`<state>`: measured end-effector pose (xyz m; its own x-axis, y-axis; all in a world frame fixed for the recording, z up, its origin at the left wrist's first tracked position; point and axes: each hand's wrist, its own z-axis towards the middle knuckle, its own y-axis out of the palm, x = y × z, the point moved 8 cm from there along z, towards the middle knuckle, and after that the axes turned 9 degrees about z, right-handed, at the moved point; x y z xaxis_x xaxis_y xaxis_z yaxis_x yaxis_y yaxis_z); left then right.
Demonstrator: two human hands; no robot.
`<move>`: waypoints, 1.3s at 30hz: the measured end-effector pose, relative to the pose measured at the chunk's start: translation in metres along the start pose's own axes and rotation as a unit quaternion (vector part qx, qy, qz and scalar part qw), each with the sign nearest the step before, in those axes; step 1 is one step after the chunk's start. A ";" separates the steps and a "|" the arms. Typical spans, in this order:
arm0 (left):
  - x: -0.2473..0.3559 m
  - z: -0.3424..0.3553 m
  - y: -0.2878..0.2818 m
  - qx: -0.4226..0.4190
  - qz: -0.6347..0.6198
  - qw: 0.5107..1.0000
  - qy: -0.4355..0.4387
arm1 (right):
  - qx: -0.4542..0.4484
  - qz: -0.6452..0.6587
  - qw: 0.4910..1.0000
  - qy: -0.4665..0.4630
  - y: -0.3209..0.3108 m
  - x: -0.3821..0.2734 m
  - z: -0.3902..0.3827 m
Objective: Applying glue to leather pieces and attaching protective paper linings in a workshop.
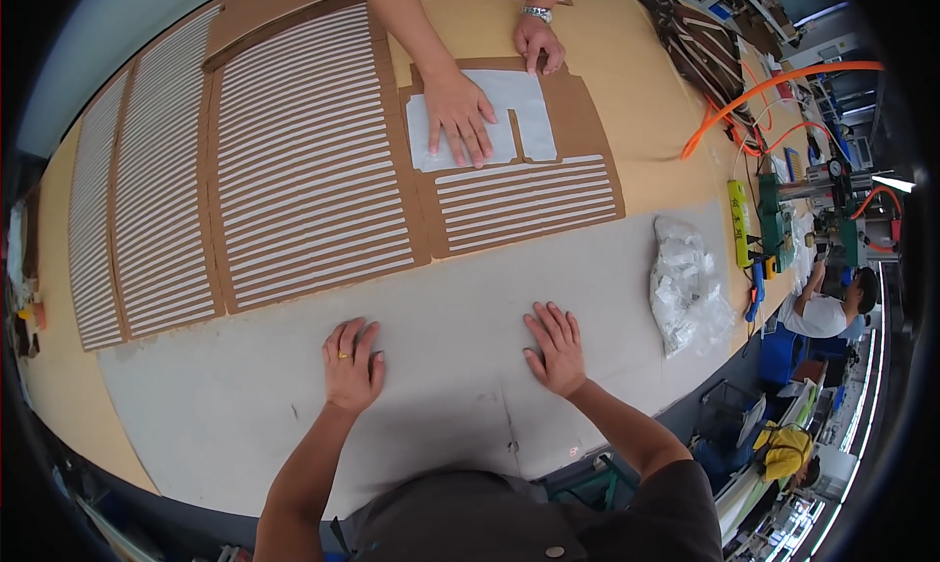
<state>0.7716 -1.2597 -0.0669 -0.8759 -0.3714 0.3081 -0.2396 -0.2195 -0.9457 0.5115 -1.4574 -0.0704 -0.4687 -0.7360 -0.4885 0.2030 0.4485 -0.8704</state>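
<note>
My left hand (352, 368) rests palm down on the grey tabletop (441, 312), a ring on one finger, holding nothing. To its right lies my right hand (557, 351), also flat with its fingers stretched out. Beyond both hands spreads a large brown cardboard sheet (423, 205) with rows of white strips (304, 151). On its right part a co-worker's hand (456, 112) presses a white cut-out sheet (494, 161). The co-worker's other hand (539, 45), with a wristwatch, touches that sheet's far edge. My hands are apart from the cardboard.
A clear plastic bag of small white pieces (682, 283) lies on the right of the table. Farther right are a yellow-green power strip (739, 219), an orange hose (774, 87), a dark striped bag (693, 48) and a green machine (774, 214). Other people work beyond.
</note>
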 end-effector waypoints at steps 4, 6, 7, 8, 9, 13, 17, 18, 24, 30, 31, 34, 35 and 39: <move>0.001 0.002 -0.001 0.002 -0.001 1.000 0.001 | 0.001 0.007 1.000 -0.002 -0.002 -0.001 0.000; 0.002 0.002 -0.002 0.000 0.003 1.000 0.003 | 0.001 0.008 1.000 0.000 -0.003 -0.001 0.000; 0.002 0.003 -0.002 0.000 0.006 1.000 0.003 | 0.001 0.008 1.000 0.000 -0.003 -0.001 0.001; 0.002 0.002 -0.002 -0.001 0.006 1.000 0.004 | 0.000 0.007 1.000 -0.001 -0.003 -0.001 0.001; 0.002 0.002 -0.001 -0.002 0.007 1.000 0.003 | 0.000 0.007 1.000 0.000 -0.003 -0.001 0.001; 0.001 0.002 0.000 -0.006 0.005 1.000 -0.002 | 0.000 0.015 1.000 0.000 -0.003 0.000 0.001; 0.000 0.001 0.000 -0.008 0.010 1.000 -0.002 | 0.002 0.013 1.000 -0.005 -0.002 -0.001 0.001; 0.001 0.001 0.000 -0.008 0.009 1.000 0.000 | 0.003 0.012 1.000 -0.004 -0.002 0.000 0.001; 0.002 0.002 0.001 -0.006 0.004 1.000 0.007 | -0.003 0.008 1.000 0.003 0.000 0.002 0.000; 0.001 0.000 0.001 -0.004 0.000 1.000 0.009 | -0.017 0.006 1.000 0.015 0.002 0.003 0.000; 0.001 0.000 0.001 -0.007 0.002 1.000 0.008 | -0.016 0.008 1.000 0.014 0.002 0.003 0.000; 0.001 0.000 0.003 -0.014 0.012 1.000 0.003 | -0.015 0.009 1.000 0.015 0.000 0.002 0.000; 0.001 0.001 0.003 -0.014 0.012 1.000 0.005 | -0.015 0.008 1.000 0.015 0.000 0.002 0.000; 0.002 0.001 0.001 -0.009 0.010 1.000 0.009 | -0.014 0.008 1.000 0.014 0.000 0.002 0.000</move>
<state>0.7701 -1.2611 -0.0675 -0.8881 -0.3595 0.2864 -0.2283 -0.1957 -0.9537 0.5108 -1.4588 -0.0717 -0.4894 -0.7140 -0.5006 0.1862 0.4753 -0.8599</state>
